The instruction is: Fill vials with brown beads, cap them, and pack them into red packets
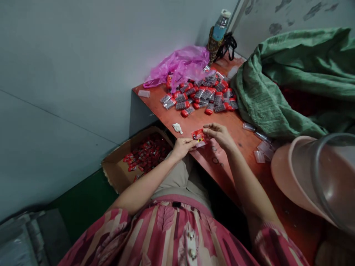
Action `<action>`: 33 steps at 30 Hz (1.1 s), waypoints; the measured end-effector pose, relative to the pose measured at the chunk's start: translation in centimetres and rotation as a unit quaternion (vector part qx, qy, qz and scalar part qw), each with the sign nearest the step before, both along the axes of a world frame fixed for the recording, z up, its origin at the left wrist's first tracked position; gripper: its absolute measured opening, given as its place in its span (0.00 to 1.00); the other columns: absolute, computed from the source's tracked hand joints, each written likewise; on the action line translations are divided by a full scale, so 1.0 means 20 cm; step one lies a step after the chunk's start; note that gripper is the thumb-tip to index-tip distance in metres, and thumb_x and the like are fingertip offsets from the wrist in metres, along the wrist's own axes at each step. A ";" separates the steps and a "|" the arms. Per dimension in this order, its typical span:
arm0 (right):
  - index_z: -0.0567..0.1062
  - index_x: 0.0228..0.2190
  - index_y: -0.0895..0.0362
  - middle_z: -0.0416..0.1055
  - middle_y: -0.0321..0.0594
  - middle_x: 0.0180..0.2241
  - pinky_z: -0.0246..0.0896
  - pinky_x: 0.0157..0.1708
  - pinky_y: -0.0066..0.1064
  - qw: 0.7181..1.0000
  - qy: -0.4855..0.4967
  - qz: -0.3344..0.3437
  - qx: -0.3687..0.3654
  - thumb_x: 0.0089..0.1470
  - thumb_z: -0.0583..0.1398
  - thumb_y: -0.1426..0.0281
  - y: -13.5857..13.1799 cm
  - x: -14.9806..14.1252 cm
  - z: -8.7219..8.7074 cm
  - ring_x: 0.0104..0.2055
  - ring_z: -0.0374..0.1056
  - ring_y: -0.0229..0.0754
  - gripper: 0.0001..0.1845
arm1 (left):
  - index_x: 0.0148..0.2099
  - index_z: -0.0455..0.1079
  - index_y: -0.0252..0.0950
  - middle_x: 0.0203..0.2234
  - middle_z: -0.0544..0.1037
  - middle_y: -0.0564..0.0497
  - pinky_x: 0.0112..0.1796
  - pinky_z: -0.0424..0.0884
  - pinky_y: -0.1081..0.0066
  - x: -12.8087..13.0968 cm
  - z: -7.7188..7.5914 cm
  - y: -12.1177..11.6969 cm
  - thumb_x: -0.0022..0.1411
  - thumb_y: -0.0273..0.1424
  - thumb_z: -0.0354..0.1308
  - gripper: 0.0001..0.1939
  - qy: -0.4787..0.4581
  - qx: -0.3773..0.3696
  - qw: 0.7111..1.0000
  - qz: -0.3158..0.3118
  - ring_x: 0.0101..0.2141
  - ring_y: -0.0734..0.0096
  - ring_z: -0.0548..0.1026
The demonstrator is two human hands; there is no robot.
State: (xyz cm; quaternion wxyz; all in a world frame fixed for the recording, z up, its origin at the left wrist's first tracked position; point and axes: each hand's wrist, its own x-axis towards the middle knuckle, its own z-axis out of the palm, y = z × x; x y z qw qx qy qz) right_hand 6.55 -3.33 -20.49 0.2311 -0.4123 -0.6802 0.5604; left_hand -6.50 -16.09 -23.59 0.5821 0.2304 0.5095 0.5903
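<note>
At the desk's (199, 120) near edge, the left hand (181, 147) and right hand (219, 135) pinch a red packet (198, 136), a cardboard box (116, 162) just below.

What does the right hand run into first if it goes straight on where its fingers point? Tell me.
The small red packet, at the fingertips of the right hand, perhaps already touching, though depth is unclear. Behind it is the left hand, holding it.
</note>
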 end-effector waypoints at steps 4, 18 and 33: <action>0.73 0.35 0.56 0.74 0.40 0.40 0.61 0.40 0.32 0.962 -0.065 -0.033 0.263 0.47 0.59 0.75 0.29 -0.07 -0.01 0.43 0.67 0.41 0.10 | 0.26 0.74 0.29 0.21 0.76 0.50 0.31 0.73 0.72 -0.04 0.02 0.00 0.39 0.37 0.68 0.15 -0.067 -0.029 0.996 0.046 0.24 0.76 0.73; 0.70 0.34 0.56 0.72 0.39 0.31 0.63 0.39 0.37 0.968 -0.054 -0.024 0.244 0.47 0.60 0.65 0.29 -0.10 -0.01 0.37 0.69 0.43 0.11 | 0.24 0.69 0.28 0.18 0.74 0.50 0.26 0.71 0.74 -0.13 0.06 -0.02 0.39 0.33 0.68 0.14 -0.191 -0.050 0.967 0.158 0.20 0.75 0.73; 0.67 0.25 0.58 0.64 0.26 0.15 0.50 0.12 0.19 0.980 0.117 -0.082 -0.135 0.34 0.68 0.68 -0.33 -0.02 0.06 0.13 0.56 0.28 0.16 | 0.26 0.72 0.28 0.22 0.75 0.50 0.31 0.73 0.70 0.02 0.12 -0.08 0.38 0.38 0.69 0.17 -0.136 -0.001 0.989 0.049 0.25 0.75 0.73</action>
